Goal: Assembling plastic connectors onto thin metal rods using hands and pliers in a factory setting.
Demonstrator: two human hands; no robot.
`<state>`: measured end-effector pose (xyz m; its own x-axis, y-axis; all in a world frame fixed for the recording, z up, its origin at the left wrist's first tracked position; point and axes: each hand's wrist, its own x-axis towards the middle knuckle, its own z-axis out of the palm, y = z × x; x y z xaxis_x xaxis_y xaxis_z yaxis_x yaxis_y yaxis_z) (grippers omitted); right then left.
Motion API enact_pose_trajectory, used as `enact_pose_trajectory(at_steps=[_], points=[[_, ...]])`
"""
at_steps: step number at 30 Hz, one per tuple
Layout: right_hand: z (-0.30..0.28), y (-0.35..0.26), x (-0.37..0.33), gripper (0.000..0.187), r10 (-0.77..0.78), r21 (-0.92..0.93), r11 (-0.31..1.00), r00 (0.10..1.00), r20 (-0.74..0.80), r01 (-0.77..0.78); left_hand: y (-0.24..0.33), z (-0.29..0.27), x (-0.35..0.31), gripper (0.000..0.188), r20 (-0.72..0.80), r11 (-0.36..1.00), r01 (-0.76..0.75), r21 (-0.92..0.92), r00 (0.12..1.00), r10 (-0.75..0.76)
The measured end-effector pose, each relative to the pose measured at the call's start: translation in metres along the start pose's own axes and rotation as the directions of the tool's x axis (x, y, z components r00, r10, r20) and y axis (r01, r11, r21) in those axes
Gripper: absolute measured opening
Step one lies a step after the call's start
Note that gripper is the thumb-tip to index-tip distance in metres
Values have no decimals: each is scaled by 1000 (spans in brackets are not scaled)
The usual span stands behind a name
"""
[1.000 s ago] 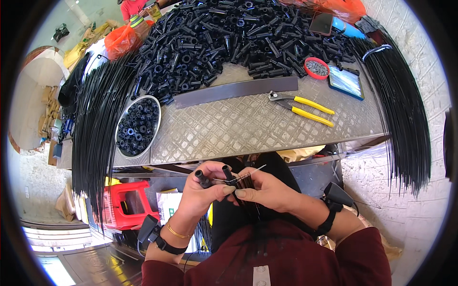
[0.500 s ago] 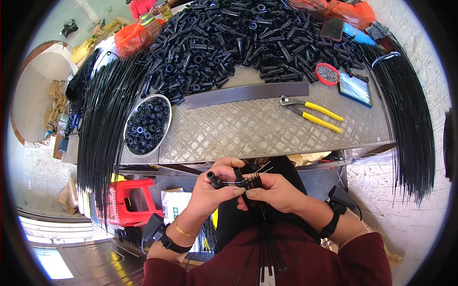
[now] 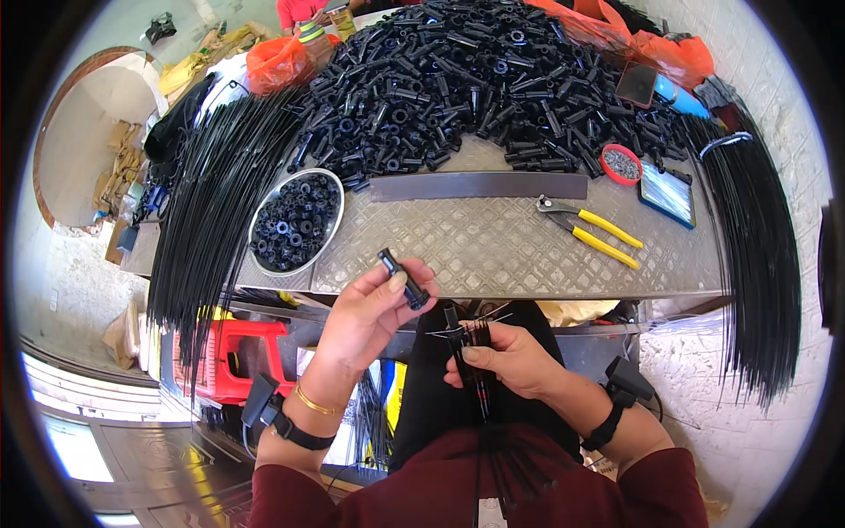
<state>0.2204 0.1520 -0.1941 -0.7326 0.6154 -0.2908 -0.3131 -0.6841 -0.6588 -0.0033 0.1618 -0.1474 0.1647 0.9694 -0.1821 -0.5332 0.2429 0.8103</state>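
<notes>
Between left-hand fingers (image 3: pixel 374 304), black tube (image 3: pixel 403 280); wire bundle (image 3: pixel 475 352) in right hand (image 3: pixel 510 361)

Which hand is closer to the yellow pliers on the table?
The right hand. It sits below the yellow pliers, just off the table's near edge, gripping a bundle of thin black rods. The left hand is farther left, holding a black tube.

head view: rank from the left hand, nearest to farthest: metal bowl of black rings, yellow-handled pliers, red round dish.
From the left hand, which holds a black tube piece:
1. Metal bowl of black rings, up and to its left on the table.
2. Yellow-handled pliers, across the table to the right.
3. Red round dish, farther right and back, beside the pile of black tubes.
</notes>
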Motion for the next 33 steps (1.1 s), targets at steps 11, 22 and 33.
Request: enact_pose_trajectory(at_steps=[11, 22, 33], points=[[11, -1, 8, 25, 11, -109, 994, 1000, -28, -14, 16, 12, 12, 33, -3, 928, 19, 371, 1000, -20], [14, 3, 12, 26, 30, -120, 992, 999, -31, -33, 23, 12, 3, 18, 33, 767, 26, 641, 998, -62], [13, 2, 13, 26, 37, -122, 992, 999, -18, -39, 22, 8, 0, 17, 152, 825, 11, 565, 982, -117]])
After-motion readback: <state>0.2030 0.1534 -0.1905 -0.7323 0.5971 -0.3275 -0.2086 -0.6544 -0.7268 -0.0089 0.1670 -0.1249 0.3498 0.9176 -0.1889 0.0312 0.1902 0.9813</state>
